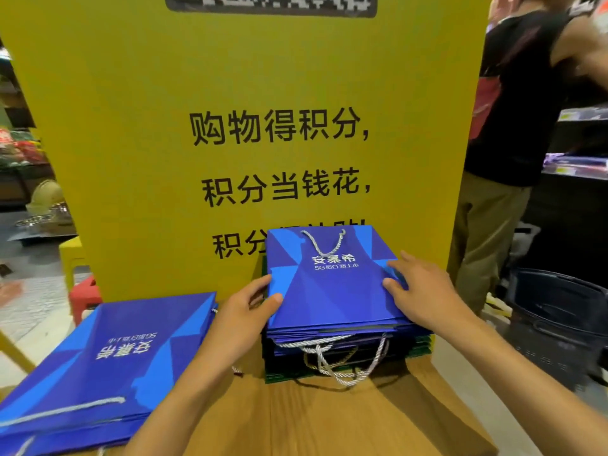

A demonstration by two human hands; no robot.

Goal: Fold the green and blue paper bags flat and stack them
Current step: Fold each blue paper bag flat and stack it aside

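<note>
A flat blue paper bag [329, 284] with white characters and a grey rope handle lies on top of a stack of folded bags [339, 347] against the yellow sign. Green bag edges [421, 348] show low in that stack. My left hand [250, 307] grips the top bag's left edge, thumb on its face and fingers curled round the side. On the bag's right edge rests my right hand [418, 291], fingers fairly straight and spread. A second pile of flat blue bags [105, 363] lies at the lower left.
The bags sit on a wooden table [329, 419]. A tall yellow sign board [250, 93] stands right behind the stack. A person in a black top [516, 103] stands at the right beside a dark basket [559, 311]. Red and yellow stools [82, 291] are at the left.
</note>
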